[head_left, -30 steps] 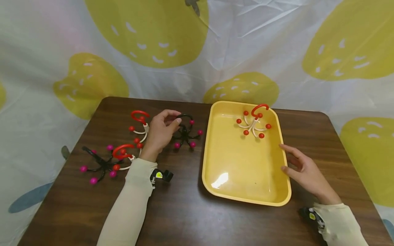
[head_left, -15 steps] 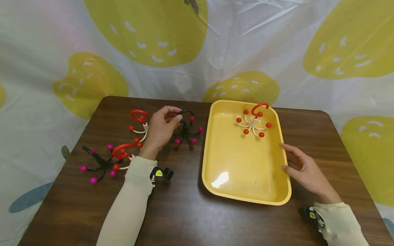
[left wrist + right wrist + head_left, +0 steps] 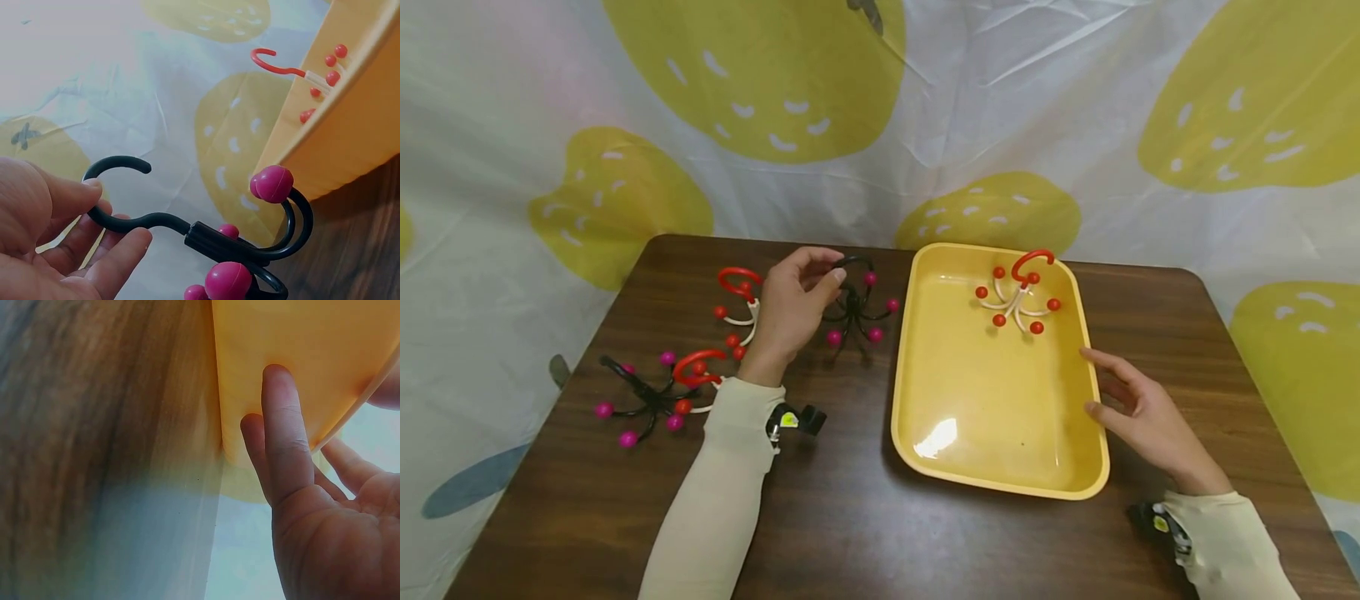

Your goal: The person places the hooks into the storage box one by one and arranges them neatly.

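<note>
In the left hand [image 3: 797, 304] a black hook hanger [image 3: 852, 304] with several curved arms tipped by magenta balls is held by its top hook; thumb and fingers pinch the hook's bend [image 3: 112, 220]. Its arms hang below, just left of the yellow tray [image 3: 895, 375]. The right hand [image 3: 1150, 417] is at the tray's right side, thumb and index tips at the rim. From the right wrist, two straight fingers [image 3: 284, 419] lie against the outer wall. Inside the tray, at its far right, stands a white hook hanger [image 3: 1021, 304] with a red hook and red balls.
Two more white-and-red hook hangers, one with its red hook [image 3: 739, 282] at the back and one with its red hook [image 3: 688, 371] nearer, are partly behind the left arm. Another black hook hanger [image 3: 643, 396] lies far left on the wooden table [image 3: 850, 525]. A patterned cloth [image 3: 955, 108] hangs behind.
The left hand has raised the black hook hanger slightly and moved up a little with it. The right hand and the tray have stayed put.
</note>
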`<state>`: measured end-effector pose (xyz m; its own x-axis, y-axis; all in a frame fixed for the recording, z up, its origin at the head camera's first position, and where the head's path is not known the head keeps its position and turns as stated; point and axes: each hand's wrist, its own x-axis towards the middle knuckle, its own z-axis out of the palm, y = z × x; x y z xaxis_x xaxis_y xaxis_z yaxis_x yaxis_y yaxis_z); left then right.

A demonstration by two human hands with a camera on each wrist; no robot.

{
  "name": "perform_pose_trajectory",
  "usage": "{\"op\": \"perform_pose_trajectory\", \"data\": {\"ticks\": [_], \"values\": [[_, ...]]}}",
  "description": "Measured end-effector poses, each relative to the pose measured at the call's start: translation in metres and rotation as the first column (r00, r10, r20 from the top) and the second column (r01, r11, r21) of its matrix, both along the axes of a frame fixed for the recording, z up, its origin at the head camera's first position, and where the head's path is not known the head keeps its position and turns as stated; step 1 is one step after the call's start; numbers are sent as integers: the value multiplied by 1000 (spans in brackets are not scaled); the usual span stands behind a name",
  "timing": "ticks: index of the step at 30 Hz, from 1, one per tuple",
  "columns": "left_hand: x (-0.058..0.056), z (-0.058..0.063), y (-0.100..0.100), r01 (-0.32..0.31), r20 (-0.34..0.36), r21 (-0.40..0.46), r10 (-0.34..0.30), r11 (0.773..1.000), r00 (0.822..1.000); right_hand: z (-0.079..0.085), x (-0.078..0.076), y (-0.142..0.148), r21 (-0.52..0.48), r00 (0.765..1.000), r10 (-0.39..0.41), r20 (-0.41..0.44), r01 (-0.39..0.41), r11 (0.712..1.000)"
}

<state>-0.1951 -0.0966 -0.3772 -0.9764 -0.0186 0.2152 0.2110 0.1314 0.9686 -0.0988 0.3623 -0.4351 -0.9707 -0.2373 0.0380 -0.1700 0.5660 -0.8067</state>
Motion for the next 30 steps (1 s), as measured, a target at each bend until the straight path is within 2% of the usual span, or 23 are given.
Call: {"op": "perform_pose_trajectory", "data": {"ticks": [11, 23, 30], "values": [[0, 13, 10, 1, -43, 29, 0, 1000, 999, 0, 0, 0, -8, 1000, 12, -10, -12, 1000], [-4, 31, 27, 2, -94, -58, -8, 998, 996, -1, 1, 0, -18, 1000, 15, -5, -15, 1000], [-8, 38, 37, 36, -71, -76, -42, 996, 997, -1, 0, 0, -19, 1000, 19, -5, -19, 1000]]}}
